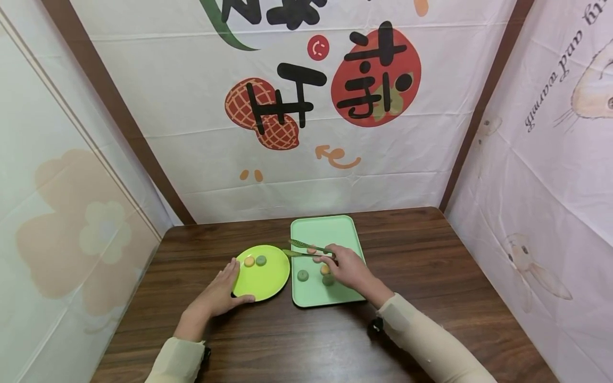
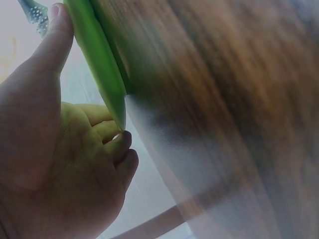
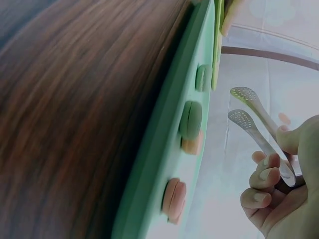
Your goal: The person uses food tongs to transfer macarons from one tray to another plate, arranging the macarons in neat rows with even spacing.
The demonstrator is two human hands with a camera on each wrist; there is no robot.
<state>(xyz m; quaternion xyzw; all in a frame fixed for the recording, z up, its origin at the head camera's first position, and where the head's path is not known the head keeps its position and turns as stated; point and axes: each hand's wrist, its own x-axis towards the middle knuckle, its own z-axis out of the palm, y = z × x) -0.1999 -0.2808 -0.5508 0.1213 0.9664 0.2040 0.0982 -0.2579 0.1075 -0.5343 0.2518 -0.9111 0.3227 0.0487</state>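
My left hand (image 1: 222, 290) holds the rim of a round lime-green plate (image 1: 263, 282), thumb at the near edge and fingers along the left side. In the left wrist view its fingertips bend in at the plate's edge (image 2: 99, 64). A yellow macaron (image 1: 249, 261) and a blue-green macaron (image 1: 261, 260) lie on that plate. My right hand (image 1: 348, 268) grips green tongs (image 1: 306, 244) above a mint tray (image 1: 330, 226); their perforated tips (image 3: 242, 118) are apart with nothing between them. On the tray lie green macarons (image 1: 303, 275), a yellow one (image 1: 325, 269) and a pink one (image 3: 174, 199).
The tray stands directly right of the plate on a dark wood-grain table (image 1: 297, 340). Printed white cloth (image 1: 201, 159) hangs behind the table and along both sides. A brown strip (image 1: 483, 101) runs down each back corner.
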